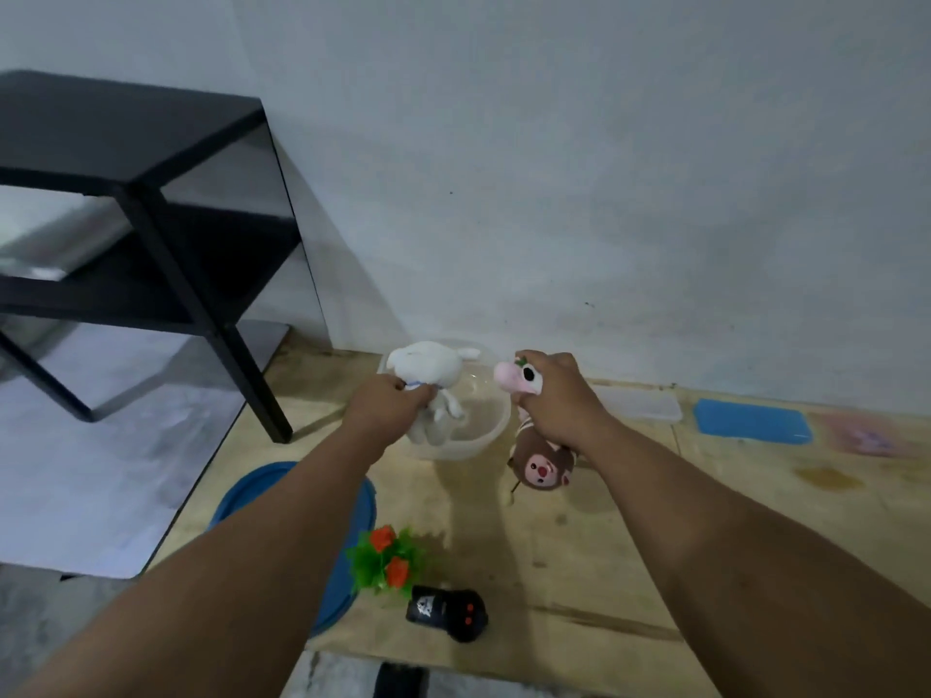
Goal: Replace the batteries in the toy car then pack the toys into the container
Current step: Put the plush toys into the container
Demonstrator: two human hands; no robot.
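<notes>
My left hand [387, 401] grips a white plush rabbit [428, 375] over the clear round container [491, 420] that stands on the wooden board. My right hand [551, 390] grips a small white and pink plush toy [516, 377] just right of the container's rim. A brown plush monkey [541, 468] hangs below my right hand; whether the hand also holds it I cannot tell. A black toy car [447, 613] lies near the board's front edge, beside a green plastic plant with orange flowers [389, 559].
A blue round lid [282, 491] lies under my left forearm. A clear rectangular lid [640, 403] and a blue rectangular lid [753, 423] lie at the back right by the wall. A black side table [151, 204] stands at the left on a grey mat.
</notes>
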